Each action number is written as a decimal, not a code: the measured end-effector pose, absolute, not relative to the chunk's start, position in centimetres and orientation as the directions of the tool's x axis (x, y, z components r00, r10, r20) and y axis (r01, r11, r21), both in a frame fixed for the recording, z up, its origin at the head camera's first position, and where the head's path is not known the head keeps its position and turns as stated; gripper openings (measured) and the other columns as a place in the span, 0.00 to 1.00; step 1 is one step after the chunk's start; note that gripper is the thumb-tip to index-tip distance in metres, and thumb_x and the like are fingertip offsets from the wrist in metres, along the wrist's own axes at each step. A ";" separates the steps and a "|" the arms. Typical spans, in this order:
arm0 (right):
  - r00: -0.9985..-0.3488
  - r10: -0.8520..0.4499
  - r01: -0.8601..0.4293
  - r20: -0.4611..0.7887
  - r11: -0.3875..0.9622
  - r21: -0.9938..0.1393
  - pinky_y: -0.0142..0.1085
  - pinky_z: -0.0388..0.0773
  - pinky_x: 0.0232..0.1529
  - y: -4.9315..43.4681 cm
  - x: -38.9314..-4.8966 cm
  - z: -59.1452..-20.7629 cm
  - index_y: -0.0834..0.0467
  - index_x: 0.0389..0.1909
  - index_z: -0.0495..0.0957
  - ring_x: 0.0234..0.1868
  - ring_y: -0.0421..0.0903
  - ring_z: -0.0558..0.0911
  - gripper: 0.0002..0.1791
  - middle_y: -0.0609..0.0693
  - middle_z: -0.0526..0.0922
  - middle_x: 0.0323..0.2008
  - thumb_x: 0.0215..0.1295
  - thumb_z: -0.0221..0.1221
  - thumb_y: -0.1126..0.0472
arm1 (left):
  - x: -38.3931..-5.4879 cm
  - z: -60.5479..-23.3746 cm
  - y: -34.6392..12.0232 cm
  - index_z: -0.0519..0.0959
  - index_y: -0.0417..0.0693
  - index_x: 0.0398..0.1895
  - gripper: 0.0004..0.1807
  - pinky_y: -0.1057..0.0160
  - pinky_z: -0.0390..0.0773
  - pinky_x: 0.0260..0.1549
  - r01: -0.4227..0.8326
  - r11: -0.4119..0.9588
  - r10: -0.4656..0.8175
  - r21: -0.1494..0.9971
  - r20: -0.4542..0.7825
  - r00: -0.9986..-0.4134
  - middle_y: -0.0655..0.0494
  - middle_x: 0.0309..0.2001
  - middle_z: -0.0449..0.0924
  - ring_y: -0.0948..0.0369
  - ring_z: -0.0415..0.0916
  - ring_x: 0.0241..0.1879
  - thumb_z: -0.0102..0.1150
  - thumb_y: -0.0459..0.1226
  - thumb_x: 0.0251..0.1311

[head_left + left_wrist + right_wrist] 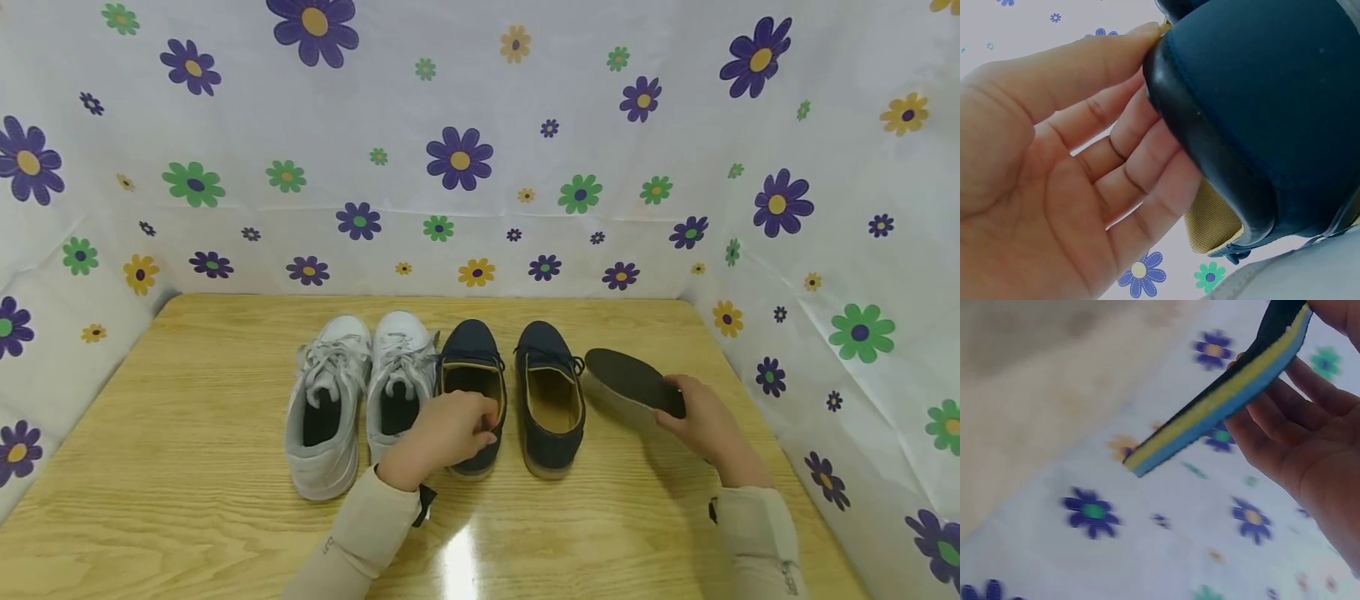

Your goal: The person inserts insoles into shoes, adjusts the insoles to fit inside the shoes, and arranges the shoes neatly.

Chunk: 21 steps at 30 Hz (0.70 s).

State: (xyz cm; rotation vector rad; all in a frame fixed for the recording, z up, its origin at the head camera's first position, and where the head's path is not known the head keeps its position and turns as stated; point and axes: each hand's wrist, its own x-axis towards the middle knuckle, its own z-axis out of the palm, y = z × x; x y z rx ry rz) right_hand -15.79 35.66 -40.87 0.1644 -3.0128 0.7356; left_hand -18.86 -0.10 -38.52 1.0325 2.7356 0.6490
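Observation:
My left hand (pixel 450 429) is at the heel of the left navy shoe (pixel 471 340). In the left wrist view its thumb and fingers pinch the dark padded collar of that shoe (pixel 1260 94), with tan lining showing below. The other navy shoe (pixel 551 450), laced and with a tan inside, stands just to the right. Over the table's right side, my right hand (pixel 705 421) holds a dark insole (pixel 630 379) by one end, its far end pointing toward the shoes. Seen edge-on in the right wrist view, the insole (pixel 1222 394) has yellow and blue layers under a dark top.
Two white lace-up sneakers, the left one (pixel 322 467) and the right one (pixel 401 329), stand left of the navy pair; my left hand partly covers the nearer one's heel. All sit on a wooden table (pixel 187 467). Flower-printed cloth (pixel 465 100) rises behind and at both sides.

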 end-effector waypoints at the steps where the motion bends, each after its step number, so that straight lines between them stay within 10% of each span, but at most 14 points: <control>1: -0.993 -0.094 -0.120 0.077 0.879 -0.462 0.59 0.71 0.52 35.2 -15.8 -40.2 0.77 0.58 0.65 0.52 0.69 0.74 0.30 0.75 0.73 0.53 0.60 0.62 0.65 | -18.8 -38.5 -0.1 0.77 0.53 0.27 0.07 0.63 0.69 0.20 0.590 0.668 0.658 0.452 0.009 -0.753 0.62 0.23 0.73 0.64 0.70 0.20 0.68 0.36 0.55; 6: -0.960 -0.146 -0.242 0.238 0.861 -0.448 0.58 0.71 0.52 31.9 -15.1 -37.1 0.75 0.57 0.67 0.52 0.67 0.74 0.28 0.72 0.74 0.52 0.59 0.63 0.67 | -18.8 -38.4 -0.1 0.78 0.50 0.30 0.06 0.63 0.70 0.21 0.598 0.646 0.667 0.474 0.031 -0.744 0.60 0.27 0.71 0.64 0.70 0.24 0.67 0.35 0.57; 15: -0.760 -0.364 -0.555 0.539 0.795 -0.245 0.53 0.74 0.49 26.0 -14.1 -35.5 0.70 0.50 0.75 0.51 0.62 0.74 0.24 0.66 0.76 0.52 0.51 0.69 0.69 | -18.5 -37.3 0.1 0.79 0.44 0.46 0.20 0.58 0.74 0.43 0.809 0.499 0.558 0.311 0.598 -0.574 0.49 0.46 0.73 0.54 0.72 0.44 0.73 0.34 0.49; 21: -0.695 -0.453 -0.619 0.559 0.772 -0.143 0.53 0.75 0.49 23.8 -13.9 -35.4 0.69 0.47 0.77 0.50 0.61 0.76 0.25 0.65 0.77 0.52 0.47 0.72 0.68 | -18.5 -36.9 -0.3 0.70 0.42 0.62 0.41 0.49 0.66 0.60 0.780 0.562 0.574 0.275 0.549 -0.607 0.43 0.61 0.68 0.47 0.65 0.62 0.78 0.39 0.42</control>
